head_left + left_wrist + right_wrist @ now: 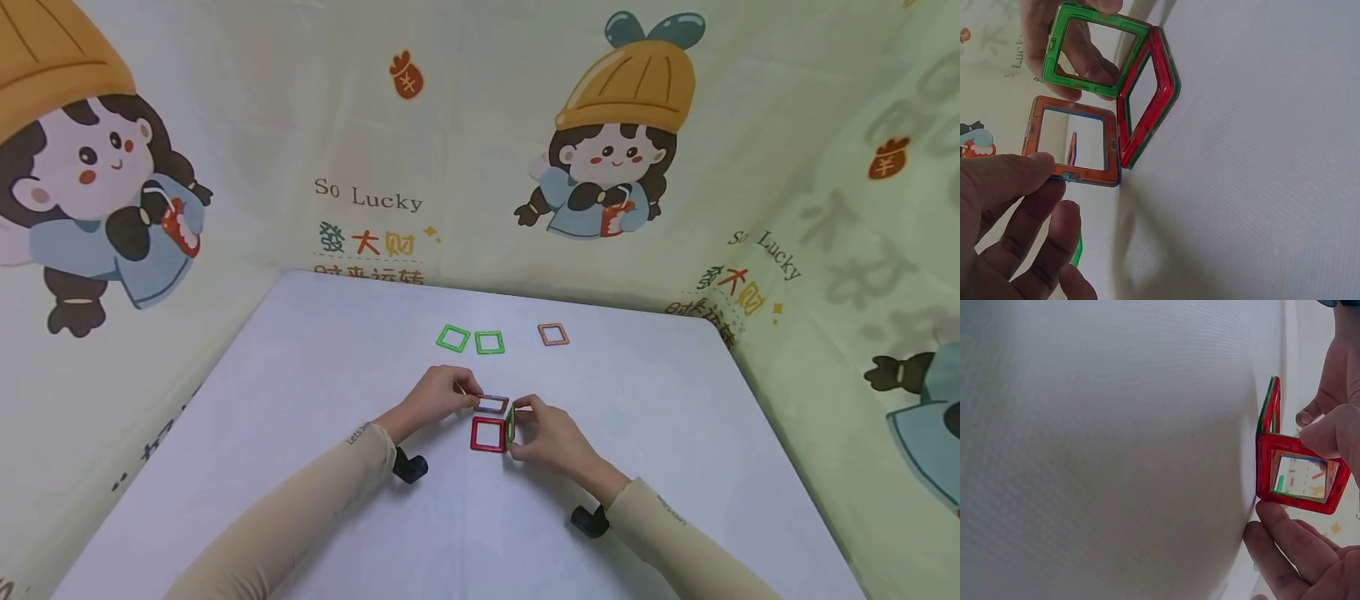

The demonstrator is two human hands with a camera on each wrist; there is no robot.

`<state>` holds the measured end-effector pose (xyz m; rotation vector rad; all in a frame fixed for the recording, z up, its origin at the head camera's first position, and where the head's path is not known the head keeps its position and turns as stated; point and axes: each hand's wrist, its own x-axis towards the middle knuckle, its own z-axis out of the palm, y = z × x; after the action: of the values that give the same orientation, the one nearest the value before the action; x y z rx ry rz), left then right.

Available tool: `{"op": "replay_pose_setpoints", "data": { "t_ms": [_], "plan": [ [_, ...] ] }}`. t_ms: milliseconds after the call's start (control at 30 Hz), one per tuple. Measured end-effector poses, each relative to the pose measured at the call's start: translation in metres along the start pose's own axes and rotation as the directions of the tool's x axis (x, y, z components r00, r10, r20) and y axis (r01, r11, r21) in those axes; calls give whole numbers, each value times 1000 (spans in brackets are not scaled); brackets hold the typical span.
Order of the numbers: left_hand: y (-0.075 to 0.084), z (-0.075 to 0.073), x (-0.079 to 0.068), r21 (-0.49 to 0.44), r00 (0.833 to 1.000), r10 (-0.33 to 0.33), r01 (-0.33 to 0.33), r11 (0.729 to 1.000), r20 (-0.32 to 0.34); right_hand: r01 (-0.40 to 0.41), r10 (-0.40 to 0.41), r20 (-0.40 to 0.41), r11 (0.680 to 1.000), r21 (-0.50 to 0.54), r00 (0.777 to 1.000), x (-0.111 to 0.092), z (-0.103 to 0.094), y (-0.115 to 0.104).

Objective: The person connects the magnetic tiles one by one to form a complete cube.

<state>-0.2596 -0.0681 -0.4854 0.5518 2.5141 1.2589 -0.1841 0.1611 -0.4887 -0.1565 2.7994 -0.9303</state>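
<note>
Square window-frame magnetic tiles meet near the table's middle. A red tile (474, 434) lies flat, with green on its underside in the left wrist view. My left hand (441, 393) pinches an orange tile (1069, 105) with blue on its other face between thumb and fingers. That tile stands up at the red tile's far edge. My right hand (553, 435) holds a green tile (1080, 84) by its edges, upright along the red tile's right side. Its outer face is red in the right wrist view (1265, 465). The two upright tiles come close at one corner; whether they touch I cannot tell.
Farther back on the white table (337, 350) lie two green square tiles (490, 352) and one orange square tile (553, 343). A cartoon-printed cloth (480, 167) hangs behind and beside the table. Black wrist cameras (410, 467) sit under both sleeves.
</note>
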Motion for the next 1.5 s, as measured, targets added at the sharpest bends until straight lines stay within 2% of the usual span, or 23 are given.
{"op": "replay_pose_setpoints", "data": {
  "t_ms": [367, 500, 667, 767, 967, 1200, 1500],
  "plan": [
    [4, 1, -6, -12, 1000, -4, 4, 1000, 19, 23, -23, -3, 998, -63, 1000, 1, -2, -2],
    [3, 1, -9, 12, 1000, 16, -17, 1000, 9, 40, -40, 1, 998, -54, 999, 1, -3, -2],
    [3, 0, -10, 44, 999, 31, -32, 999, 10, 78, -77, 53, 997, -21, 996, 2, -9, 1],
    [3, 0, -11, 55, 999, 26, -27, 998, 19, 108, -110, 89, 994, 33, 990, 5, -14, 6],
    [1, 2, -12, 44, 1000, 21, -22, 999, 20, 168, -178, 85, 979, 114, 980, 17, -15, 14],
    [1, 6, -11, 49, 998, 59, -60, 997, 31, 149, -156, 64, 984, 100, 986, 24, -11, 14],
    [3, -3, -6, 28, 997, 21, -23, 999, 79, 153, -156, 47, 987, 56, 987, 29, -11, 12]
  ]
}}
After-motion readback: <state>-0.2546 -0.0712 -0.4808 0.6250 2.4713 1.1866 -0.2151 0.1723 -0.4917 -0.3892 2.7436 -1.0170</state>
